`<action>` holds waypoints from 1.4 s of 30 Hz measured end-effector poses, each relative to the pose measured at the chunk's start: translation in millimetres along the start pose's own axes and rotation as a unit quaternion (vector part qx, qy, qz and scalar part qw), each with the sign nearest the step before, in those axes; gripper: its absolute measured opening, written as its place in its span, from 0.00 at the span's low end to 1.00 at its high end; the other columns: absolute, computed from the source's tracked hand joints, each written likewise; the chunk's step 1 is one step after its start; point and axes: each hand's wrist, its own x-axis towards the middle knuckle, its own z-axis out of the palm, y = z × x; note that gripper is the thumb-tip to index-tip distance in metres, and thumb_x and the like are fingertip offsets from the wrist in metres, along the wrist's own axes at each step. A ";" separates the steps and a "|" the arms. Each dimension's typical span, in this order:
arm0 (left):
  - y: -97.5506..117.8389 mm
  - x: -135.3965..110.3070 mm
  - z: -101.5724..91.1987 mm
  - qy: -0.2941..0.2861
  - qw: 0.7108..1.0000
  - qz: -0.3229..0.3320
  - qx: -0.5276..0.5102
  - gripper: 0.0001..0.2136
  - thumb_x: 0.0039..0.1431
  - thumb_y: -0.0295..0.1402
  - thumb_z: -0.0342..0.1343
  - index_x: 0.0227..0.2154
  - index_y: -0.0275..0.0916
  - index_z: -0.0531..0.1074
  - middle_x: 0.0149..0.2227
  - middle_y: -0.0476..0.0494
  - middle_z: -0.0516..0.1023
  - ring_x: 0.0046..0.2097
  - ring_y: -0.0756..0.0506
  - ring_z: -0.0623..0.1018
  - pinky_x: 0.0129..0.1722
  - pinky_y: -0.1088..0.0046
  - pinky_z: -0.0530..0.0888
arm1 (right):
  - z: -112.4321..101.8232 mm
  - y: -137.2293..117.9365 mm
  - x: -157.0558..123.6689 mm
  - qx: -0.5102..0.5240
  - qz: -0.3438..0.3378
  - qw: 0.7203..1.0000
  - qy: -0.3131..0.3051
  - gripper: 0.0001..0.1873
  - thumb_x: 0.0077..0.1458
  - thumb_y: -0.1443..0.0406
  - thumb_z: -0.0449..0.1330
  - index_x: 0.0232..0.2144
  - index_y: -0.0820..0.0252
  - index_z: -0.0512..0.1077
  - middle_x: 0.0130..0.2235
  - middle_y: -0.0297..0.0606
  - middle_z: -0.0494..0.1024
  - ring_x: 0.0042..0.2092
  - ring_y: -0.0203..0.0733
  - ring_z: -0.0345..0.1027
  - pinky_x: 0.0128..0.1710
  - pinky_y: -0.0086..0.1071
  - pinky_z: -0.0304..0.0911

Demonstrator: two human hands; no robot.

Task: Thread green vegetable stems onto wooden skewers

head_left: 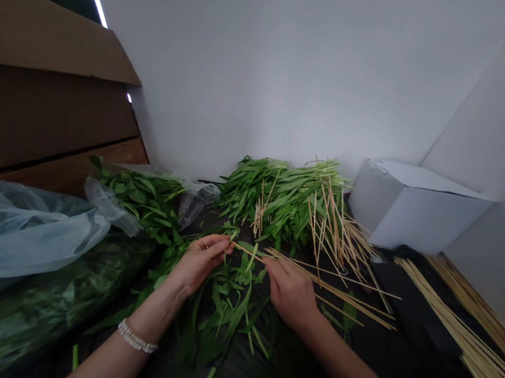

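My left hand (199, 262), with a pearl bracelet on its wrist, pinches the tip of a thin bamboo skewer (246, 251) over loose green leafy stalks (227, 298) on a black sheet. My right hand (289, 291) is curled around a few bamboo skewers (350, 297) that stick out to the right. Both hands rest just above the loose greens. Behind them lies a pile of greens threaded on skewers (296, 203).
A bundle of bare skewers (464, 337) lies at the right on the black sheet (401, 369). A white box (411, 206) stands in the back corner. Bagged greens (21, 299) under clear plastic fill the left. Brown cardboard boxes (41, 89) are stacked behind them.
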 end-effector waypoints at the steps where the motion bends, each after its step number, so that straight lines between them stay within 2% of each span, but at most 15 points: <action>1: 0.0 0.1 -0.1 0.001 1.000 0.001 -0.002 0.16 0.32 0.33 0.74 0.27 0.35 0.79 0.29 0.46 0.81 0.31 0.52 0.77 0.33 0.80 0.72 | -0.1 -0.1 0.1 0.000 0.000 1.000 0.000 0.18 0.61 0.71 0.48 0.48 0.61 0.72 0.39 0.42 0.78 0.42 0.42 0.72 0.43 0.32 0.66; 16: -3.6 1.1 -0.2 0.010 1.000 -0.013 0.002 0.17 0.28 0.32 0.75 0.26 0.34 0.79 0.28 0.47 0.81 0.29 0.53 0.78 0.32 0.82 0.73 | 1.8 -1.3 -0.8 -0.002 -0.015 1.000 0.006 0.18 0.61 0.71 0.47 0.48 0.63 0.72 0.35 0.41 0.77 0.37 0.41 0.72 0.37 0.31 0.66; 22: -0.6 -0.3 1.4 0.005 0.999 -0.041 -0.009 0.16 0.32 0.28 0.74 0.29 0.34 0.79 0.28 0.46 0.81 0.28 0.53 0.78 0.28 0.83 0.73 | 2.4 -1.7 -0.7 -0.006 -0.019 1.000 0.010 0.17 0.60 0.71 0.48 0.47 0.62 0.72 0.35 0.41 0.77 0.36 0.40 0.72 0.36 0.30 0.66; 25: -0.1 -0.5 0.7 0.003 0.998 -0.065 -0.015 0.14 0.34 0.26 0.73 0.28 0.33 0.79 0.27 0.46 0.81 0.27 0.54 0.77 0.26 0.84 0.72 | 2.7 -1.6 -1.0 -0.009 -0.022 1.000 0.010 0.17 0.60 0.71 0.48 0.47 0.62 0.72 0.34 0.40 0.77 0.35 0.40 0.72 0.36 0.31 0.65; 30: -3.3 0.7 -1.1 -0.003 0.997 -0.068 -0.019 0.11 0.38 0.25 0.72 0.27 0.32 0.79 0.25 0.47 0.80 0.25 0.55 0.76 0.24 0.84 0.72 | 4.1 -1.5 -1.9 -0.018 -0.027 0.999 0.016 0.17 0.60 0.71 0.48 0.47 0.63 0.73 0.33 0.40 0.77 0.33 0.39 0.71 0.33 0.30 0.64; 36: -6.2 2.5 -2.0 -0.007 0.997 -0.077 -0.015 0.10 0.39 0.24 0.71 0.28 0.32 0.79 0.26 0.47 0.80 0.25 0.55 0.76 0.24 0.85 0.72 | 5.5 -2.2 -3.4 -0.019 -0.024 0.999 0.010 0.18 0.60 0.72 0.48 0.47 0.63 0.72 0.33 0.40 0.76 0.32 0.39 0.71 0.31 0.29 0.64; 42: -6.7 1.7 -1.1 -0.009 0.997 -0.081 -0.008 0.11 0.38 0.24 0.72 0.27 0.31 0.79 0.26 0.46 0.80 0.25 0.55 0.76 0.25 0.85 0.73 | 7.2 -2.2 -5.1 -0.008 -0.017 1.000 0.000 0.18 0.59 0.73 0.48 0.48 0.62 0.72 0.35 0.41 0.77 0.34 0.39 0.72 0.34 0.29 0.65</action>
